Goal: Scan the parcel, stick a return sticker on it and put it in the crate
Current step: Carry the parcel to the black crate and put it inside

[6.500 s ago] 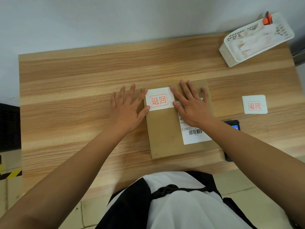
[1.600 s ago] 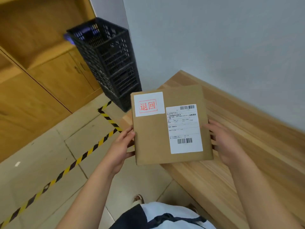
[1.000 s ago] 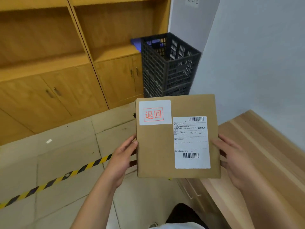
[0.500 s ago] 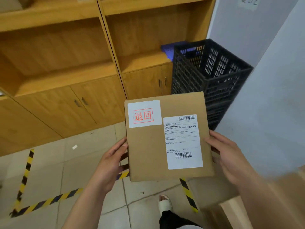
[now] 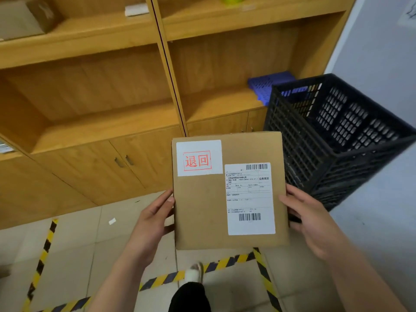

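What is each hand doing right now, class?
Left hand: closed on the parcel, gripping its left edge.
Right hand: closed on the parcel's right edge.

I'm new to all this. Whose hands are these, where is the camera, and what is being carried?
No machine here: a person wears a wide-angle camera on the head, looking forward and down. The left hand and right hand hold a flat brown parcel by its side edges, above the tiled floor. It bears a white return sticker with red characters and a shipping label with barcodes. To the right stands the black crate, beside wooden shelves. The parcel is not yet in it.
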`<action>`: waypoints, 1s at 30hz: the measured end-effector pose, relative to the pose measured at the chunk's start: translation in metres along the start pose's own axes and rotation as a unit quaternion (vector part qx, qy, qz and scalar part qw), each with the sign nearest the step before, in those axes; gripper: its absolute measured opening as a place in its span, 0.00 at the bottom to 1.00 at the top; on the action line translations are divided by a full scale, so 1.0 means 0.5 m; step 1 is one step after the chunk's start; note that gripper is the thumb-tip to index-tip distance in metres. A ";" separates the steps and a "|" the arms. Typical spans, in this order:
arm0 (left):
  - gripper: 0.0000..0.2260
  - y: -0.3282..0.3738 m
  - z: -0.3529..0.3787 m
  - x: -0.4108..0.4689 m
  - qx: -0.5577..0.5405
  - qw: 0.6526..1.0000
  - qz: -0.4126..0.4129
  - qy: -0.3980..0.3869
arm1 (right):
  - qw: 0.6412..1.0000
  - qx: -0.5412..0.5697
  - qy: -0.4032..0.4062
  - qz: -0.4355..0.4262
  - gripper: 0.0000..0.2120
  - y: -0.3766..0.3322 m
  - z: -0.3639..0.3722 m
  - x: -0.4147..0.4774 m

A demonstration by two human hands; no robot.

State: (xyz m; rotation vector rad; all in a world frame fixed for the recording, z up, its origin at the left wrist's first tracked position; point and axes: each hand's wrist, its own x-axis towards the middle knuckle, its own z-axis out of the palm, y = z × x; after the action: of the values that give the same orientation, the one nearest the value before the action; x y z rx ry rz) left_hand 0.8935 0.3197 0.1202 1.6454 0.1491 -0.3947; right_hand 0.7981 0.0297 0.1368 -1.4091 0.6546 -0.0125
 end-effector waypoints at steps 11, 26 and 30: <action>0.13 0.182 -0.003 0.435 0.024 0.987 0.034 -0.155 | 0.990 0.008 0.140 -0.025 0.15 -0.154 0.139 0.229; 0.16 0.375 0.328 0.770 0.084 0.928 0.078 -0.355 | 0.939 0.105 0.321 -0.063 0.16 -0.251 0.041 0.410; 0.16 0.418 0.480 0.828 0.102 0.911 0.101 -0.385 | 0.919 0.143 0.358 -0.076 0.16 -0.272 -0.047 0.479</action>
State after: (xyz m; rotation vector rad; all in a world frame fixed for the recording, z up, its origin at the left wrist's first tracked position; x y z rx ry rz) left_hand 1.3070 0.0029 0.1591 1.5715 -0.6707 -0.8903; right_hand 1.0357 -0.1093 0.1611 -1.1466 1.0895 -0.7514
